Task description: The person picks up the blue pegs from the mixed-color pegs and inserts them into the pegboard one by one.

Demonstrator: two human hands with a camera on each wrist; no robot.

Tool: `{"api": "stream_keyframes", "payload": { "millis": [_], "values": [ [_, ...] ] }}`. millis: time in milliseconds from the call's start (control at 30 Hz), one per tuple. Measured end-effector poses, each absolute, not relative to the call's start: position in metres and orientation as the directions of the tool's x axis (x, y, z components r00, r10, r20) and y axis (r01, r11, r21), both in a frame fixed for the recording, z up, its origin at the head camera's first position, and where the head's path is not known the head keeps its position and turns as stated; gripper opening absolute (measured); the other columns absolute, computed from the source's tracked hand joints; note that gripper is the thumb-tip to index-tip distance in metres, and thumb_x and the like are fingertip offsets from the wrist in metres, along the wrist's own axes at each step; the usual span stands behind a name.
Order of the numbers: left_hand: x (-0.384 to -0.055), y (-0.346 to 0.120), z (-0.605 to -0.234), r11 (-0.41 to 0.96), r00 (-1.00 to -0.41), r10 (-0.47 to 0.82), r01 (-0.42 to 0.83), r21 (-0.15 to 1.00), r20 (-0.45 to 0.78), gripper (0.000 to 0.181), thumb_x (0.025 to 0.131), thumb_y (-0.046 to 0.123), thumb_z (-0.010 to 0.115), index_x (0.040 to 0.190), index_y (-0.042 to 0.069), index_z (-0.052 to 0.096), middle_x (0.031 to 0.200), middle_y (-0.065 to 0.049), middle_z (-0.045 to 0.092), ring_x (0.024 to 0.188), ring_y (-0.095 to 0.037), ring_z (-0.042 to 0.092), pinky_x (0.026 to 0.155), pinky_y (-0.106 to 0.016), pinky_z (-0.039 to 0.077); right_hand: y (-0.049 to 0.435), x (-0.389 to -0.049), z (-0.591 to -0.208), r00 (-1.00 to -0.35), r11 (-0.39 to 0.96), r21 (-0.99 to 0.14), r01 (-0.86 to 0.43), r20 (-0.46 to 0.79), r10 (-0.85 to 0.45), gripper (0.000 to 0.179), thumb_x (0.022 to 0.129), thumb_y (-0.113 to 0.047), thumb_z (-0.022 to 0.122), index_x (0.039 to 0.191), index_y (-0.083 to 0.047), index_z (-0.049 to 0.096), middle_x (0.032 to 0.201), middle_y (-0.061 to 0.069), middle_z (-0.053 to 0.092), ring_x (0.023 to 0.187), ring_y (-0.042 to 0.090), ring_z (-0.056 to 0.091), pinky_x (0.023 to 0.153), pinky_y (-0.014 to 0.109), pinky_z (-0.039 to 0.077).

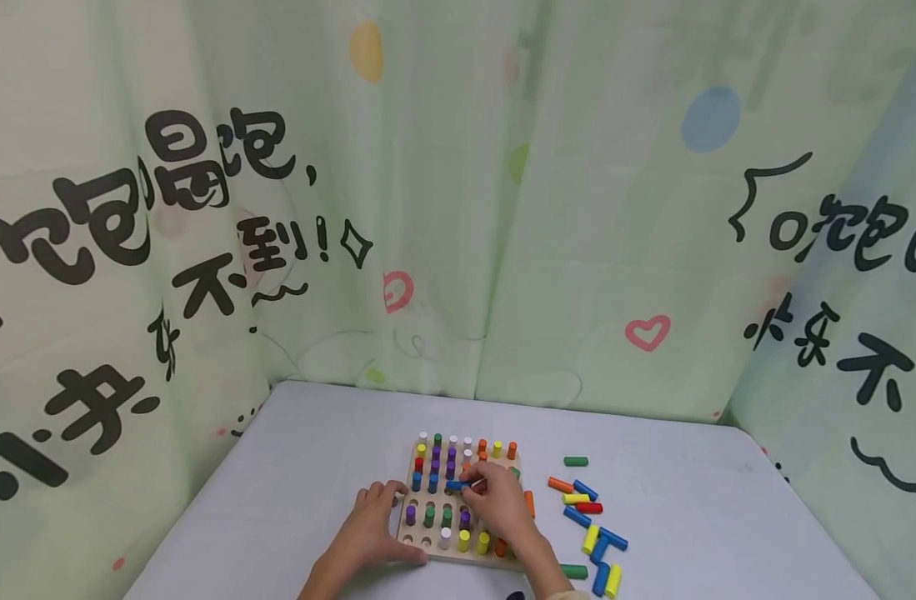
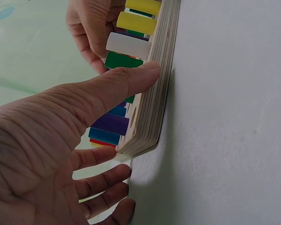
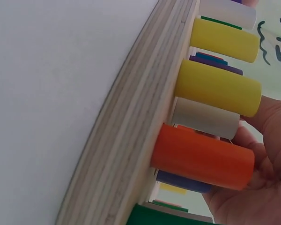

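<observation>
A wooden peg board (image 1: 468, 559) lies on the table, its rows of holes largely filled with upright coloured pegs. My left hand (image 1: 371, 527) spans the board's front left corner, thumb against the front edge and the other fingers along the left side. In the left wrist view the thumb (image 2: 114, 86) lies nearly straight across the board's layered edge (image 2: 152, 112). Over the middle of the board, my right hand (image 1: 498, 504) pinches a blue peg (image 1: 454, 486), tilted almost flat. The right wrist view has this hand (image 3: 253, 187) partly hidden behind an orange peg (image 3: 203, 157).
Loose pegs lie right of the board: a green peg (image 1: 575, 461) at the back, a red peg (image 1: 588, 507), a yellow peg (image 1: 613, 581) and several blue ones. Another green peg (image 1: 574, 572) lies by the right forearm. A printed curtain (image 1: 442, 208) surrounds the white table (image 1: 337, 442).
</observation>
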State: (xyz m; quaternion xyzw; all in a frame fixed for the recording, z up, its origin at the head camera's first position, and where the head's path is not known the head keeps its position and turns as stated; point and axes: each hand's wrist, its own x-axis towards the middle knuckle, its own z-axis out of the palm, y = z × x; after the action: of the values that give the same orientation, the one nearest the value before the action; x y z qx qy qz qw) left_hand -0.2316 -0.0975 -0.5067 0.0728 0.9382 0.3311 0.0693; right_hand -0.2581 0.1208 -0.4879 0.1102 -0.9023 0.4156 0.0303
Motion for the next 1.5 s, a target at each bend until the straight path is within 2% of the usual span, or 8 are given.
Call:
{"api": "stream_keyframes", "payload": {
  "millis": [867,1233,1500],
  "values": [
    [-0.229,-0.098,-0.504,0.762,-0.979,0.198,0.122,0.636,-0.050,0.085,0.060,0.045,0.099,0.125,0.012,0.055,0.110,-0.006,0.054,0.104,-0.028,0.047,0.090,-0.051,0.049,0.112,-0.255,-0.486,-0.973,0.587,-0.777,-0.228,0.167,-0.157,0.013,0.091,-0.002,0.073,0.104,-0.003,0.070,0.094,0.002,0.068,0.083,0.015,0.063,0.077,0.027,0.058],
    [-0.229,-0.098,-0.504,0.768,-0.979,0.196,0.116,0.630,-0.059,0.085,0.061,0.045,0.098,0.126,0.011,0.055,0.111,-0.007,0.055,0.104,-0.029,0.047,0.092,-0.052,0.048,0.117,-0.244,-0.482,-0.977,0.572,-0.792,-0.212,0.168,-0.129,0.013,0.091,-0.005,0.074,0.104,-0.005,0.071,0.097,0.003,0.069,0.085,0.015,0.063,0.076,0.025,0.057],
    [-0.227,-0.097,-0.503,0.770,-0.980,0.187,0.105,0.629,-0.065,0.086,0.060,0.045,0.098,0.126,0.012,0.054,0.113,-0.008,0.054,0.106,-0.030,0.046,0.094,-0.053,0.048,0.124,-0.234,-0.478,-0.977,0.580,-0.787,-0.211,0.175,-0.119,0.015,0.092,-0.006,0.074,0.106,-0.006,0.070,0.101,0.005,0.071,0.088,0.015,0.065,0.077,0.027,0.057]
  ]
}}
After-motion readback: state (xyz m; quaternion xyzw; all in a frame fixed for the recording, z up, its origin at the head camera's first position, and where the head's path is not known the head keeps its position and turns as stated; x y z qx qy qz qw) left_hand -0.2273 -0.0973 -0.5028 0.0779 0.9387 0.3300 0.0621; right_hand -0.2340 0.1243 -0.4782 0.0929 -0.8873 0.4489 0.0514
